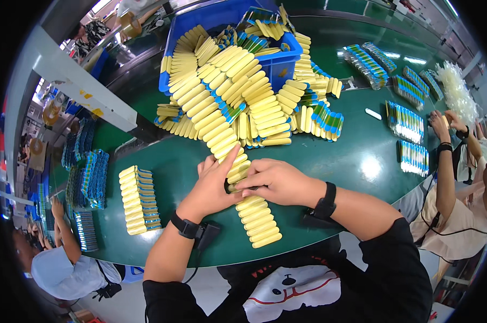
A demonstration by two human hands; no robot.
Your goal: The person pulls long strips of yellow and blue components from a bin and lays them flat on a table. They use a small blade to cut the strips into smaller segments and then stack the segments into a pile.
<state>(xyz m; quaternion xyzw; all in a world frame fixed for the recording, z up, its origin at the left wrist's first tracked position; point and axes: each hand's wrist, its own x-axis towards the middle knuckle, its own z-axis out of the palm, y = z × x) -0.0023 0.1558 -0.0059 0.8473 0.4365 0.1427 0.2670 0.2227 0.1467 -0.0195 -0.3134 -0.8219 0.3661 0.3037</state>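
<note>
A long connected strip of yellow, round-ended flat pieces runs down from a big heap toward me. My left hand grips the strip from its left side, forefinger stretched along the pieces. From the right, my right hand pinches the same strip, its fingertips meeting the left hand's thumb area. What lies exactly between the fingertips is hidden. Below both hands the strip's lower end lies on the green table. A separate stack of yellow pieces with blue-green backs lies left of my left hand.
Behind the heap stands a blue bin overflowing with strips. Blue-green bundles and a loose white piece lie at the right, near a co-worker's hands. More bundles and another person are at left; a pale metal post slants there.
</note>
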